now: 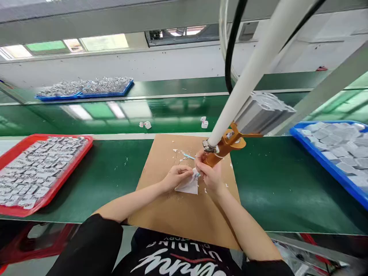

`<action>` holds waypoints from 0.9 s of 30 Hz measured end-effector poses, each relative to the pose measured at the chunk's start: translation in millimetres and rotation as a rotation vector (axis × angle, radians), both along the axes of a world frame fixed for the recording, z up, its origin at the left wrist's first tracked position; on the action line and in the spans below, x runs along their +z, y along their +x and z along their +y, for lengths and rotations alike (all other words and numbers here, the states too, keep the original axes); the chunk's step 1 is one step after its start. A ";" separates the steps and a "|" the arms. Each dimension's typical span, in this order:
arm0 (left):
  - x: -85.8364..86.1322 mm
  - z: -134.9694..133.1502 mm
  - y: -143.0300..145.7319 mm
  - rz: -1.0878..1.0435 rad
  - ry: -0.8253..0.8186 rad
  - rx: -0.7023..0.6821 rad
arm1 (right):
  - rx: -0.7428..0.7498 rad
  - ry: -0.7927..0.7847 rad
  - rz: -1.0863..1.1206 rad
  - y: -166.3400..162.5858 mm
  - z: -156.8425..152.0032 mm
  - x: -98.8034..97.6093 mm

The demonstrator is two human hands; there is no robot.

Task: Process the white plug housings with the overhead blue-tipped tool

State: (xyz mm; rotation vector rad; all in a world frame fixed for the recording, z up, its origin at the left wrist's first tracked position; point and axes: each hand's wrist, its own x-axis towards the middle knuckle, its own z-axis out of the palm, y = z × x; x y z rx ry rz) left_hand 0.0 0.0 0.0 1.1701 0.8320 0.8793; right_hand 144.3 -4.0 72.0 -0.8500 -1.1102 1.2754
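Looking down, head view only: seeing both hands brought close together over brown cardboard (169, 212) on the green bench (120, 161). Pinching the white piece (188, 188) with the left hand (179, 177), low over the middle of the cardboard. Curling the right hand (209, 174) in just beside it, at the piece's far corner; cannot tell exactly what it grips, being partly hidden.

Could slip out or tear, if held only by fingertips and pulled unevenly. Could knock right-hand knuckles on the orange fitting (225, 147) under the white pole (253, 73), hanging so near; cannot tell whether touching or just behind. Could catch on the thin blue strip (189, 156), lying beyond the fingers; sharp or blunt, impossible to say. Could pick up loose white crumbs (205, 190) underneath. Could slide cardboard and all, if leaned on hard across such a smooth-looking bench.
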 end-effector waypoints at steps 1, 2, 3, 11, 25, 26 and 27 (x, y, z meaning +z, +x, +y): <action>-0.3 -0.9 1.8 -0.005 -0.004 -0.002 | 0.003 0.002 -0.001 -0.2 -0.7 0.6; -0.6 -1.7 3.5 -0.010 -0.006 -0.006 | 0.007 0.004 -0.001 -0.3 -1.4 1.2; -0.9 -2.2 4.9 -0.014 -0.006 -0.009 | 0.010 0.007 -0.003 -0.4 -2.0 1.6; -8.0 4.1 5.6 -0.030 0.062 -0.074 | 0.050 0.039 -0.017 0.6 -4.6 1.0; 4.1 0.3 -11.2 0.401 0.685 -0.035 | 0.106 0.073 -0.012 -2.3 -3.6 2.7; 3.0 1.2 -15.4 0.442 0.669 0.001 | 0.106 0.069 -0.010 -1.8 -3.1 2.3; 1.4 2.7 -20.9 0.484 0.639 0.052 | 0.102 0.065 -0.008 -1.1 -2.7 1.6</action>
